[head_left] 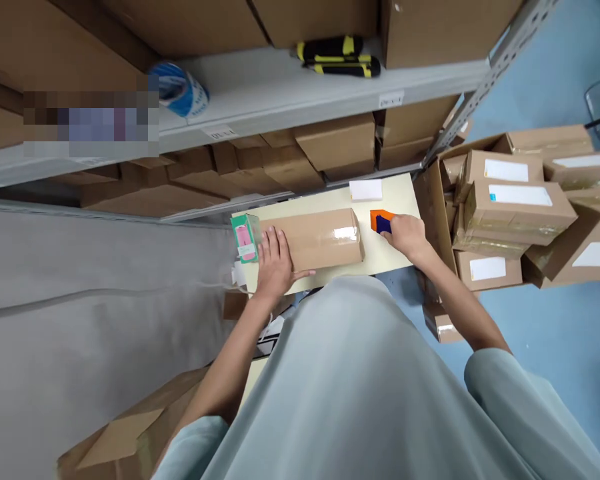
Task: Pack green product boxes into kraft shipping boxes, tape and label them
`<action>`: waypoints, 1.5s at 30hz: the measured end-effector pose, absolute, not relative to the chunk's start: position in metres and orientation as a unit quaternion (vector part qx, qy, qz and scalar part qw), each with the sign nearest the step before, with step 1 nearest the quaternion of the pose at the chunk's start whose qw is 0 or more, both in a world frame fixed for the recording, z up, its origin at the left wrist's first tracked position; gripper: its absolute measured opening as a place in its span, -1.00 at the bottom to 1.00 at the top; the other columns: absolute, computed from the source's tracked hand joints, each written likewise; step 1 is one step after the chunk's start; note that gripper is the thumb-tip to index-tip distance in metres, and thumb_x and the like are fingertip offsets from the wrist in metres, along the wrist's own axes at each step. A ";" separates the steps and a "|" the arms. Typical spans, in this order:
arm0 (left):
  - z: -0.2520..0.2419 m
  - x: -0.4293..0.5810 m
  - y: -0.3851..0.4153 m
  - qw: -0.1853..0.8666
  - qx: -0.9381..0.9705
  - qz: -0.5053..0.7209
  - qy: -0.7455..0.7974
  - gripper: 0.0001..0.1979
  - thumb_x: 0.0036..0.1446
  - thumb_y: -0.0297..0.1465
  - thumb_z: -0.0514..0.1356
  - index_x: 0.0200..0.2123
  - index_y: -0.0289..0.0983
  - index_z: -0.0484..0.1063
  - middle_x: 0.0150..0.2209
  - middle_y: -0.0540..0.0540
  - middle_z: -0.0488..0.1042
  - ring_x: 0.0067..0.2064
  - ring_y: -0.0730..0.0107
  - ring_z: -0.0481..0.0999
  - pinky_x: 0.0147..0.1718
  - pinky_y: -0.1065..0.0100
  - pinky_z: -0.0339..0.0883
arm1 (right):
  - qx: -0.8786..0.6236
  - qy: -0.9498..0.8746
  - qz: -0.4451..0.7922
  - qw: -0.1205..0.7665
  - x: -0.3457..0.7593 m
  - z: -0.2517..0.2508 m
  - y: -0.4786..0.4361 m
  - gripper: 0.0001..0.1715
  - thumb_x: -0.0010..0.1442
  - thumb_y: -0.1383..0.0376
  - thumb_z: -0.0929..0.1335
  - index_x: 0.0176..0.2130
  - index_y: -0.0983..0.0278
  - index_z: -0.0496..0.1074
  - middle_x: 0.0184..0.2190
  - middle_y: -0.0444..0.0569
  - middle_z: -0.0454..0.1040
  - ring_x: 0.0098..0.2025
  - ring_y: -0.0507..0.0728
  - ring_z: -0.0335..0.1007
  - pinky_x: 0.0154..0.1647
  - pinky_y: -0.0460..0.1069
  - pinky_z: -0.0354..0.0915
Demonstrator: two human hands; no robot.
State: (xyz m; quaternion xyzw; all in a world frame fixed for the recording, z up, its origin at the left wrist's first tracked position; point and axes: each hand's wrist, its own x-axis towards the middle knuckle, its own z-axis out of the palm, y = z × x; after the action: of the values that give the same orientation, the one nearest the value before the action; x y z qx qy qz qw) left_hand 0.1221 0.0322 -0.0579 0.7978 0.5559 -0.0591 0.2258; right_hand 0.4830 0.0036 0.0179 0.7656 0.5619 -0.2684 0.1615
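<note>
I am pressing my left hand (275,263) flat, fingers spread, on the left end of the brown box (313,239). The box is lying on the pale table (390,257) with its long axis running left to right, its taped end pointing toward my right hand (405,235). That hand is closing around an orange tool (380,218) just beside the box's right end. My fingers are hiding most of the tool; it is possibly a cutter. A green packet (246,239) is touching the box's left end.
</note>
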 end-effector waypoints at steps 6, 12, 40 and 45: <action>-0.048 0.149 0.025 0.255 0.786 0.028 0.563 0.52 0.12 0.40 0.25 0.64 -0.56 -0.41 0.62 -0.76 -0.37 0.66 -0.54 -0.40 0.51 -0.54 -0.40 | 0.779 0.593 -0.177 0.100 0.466 0.069 0.019 -0.40 0.55 -0.02 0.37 0.23 0.43 0.47 -0.02 0.37 0.69 0.06 0.46 0.68 -0.02 0.13 0.47; 0.007 0.184 0.093 0.232 0.823 0.196 0.479 0.39 0.27 0.25 0.28 0.65 -0.31 -0.59 0.65 -0.60 -0.45 0.68 -0.30 -0.48 0.56 -0.39 -0.38 | 0.715 0.694 -0.083 0.035 0.422 0.105 0.088 -0.38 0.55 -0.03 0.35 0.27 0.41 0.44 -0.01 0.35 0.70 0.03 0.43 0.68 0.10 0.15 0.41; -0.059 0.075 0.066 0.335 0.566 0.331 0.676 0.09 0.34 0.14 0.25 0.63 -0.43 -0.04 0.65 -0.51 -0.08 0.69 -0.16 -0.11 0.64 -0.09 -0.19 | 0.696 0.649 -0.067 -0.299 0.412 -0.005 0.115 -0.25 0.55 -0.14 0.23 0.44 0.27 0.30 0.44 0.33 0.34 0.52 0.39 0.19 0.55 0.38 0.14; -0.079 0.085 0.028 0.389 0.517 0.226 0.728 0.18 0.25 0.15 0.34 0.60 -0.52 -0.01 0.59 -0.58 0.10 0.61 -0.24 0.17 0.56 -0.02 0.12 | 0.770 0.478 -0.303 -0.294 0.397 -0.058 -0.008 0.21 0.37 -0.34 0.32 0.59 0.36 0.05 0.59 0.40 0.11 0.62 0.44 0.09 0.61 0.38 0.07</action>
State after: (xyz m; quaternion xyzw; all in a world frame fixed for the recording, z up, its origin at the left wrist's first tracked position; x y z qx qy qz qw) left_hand 0.0854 0.0278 -0.0791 0.5173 0.7282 0.2257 0.3887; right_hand 0.3972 -0.0081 -0.0584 0.7704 0.4777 -0.3032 -0.2939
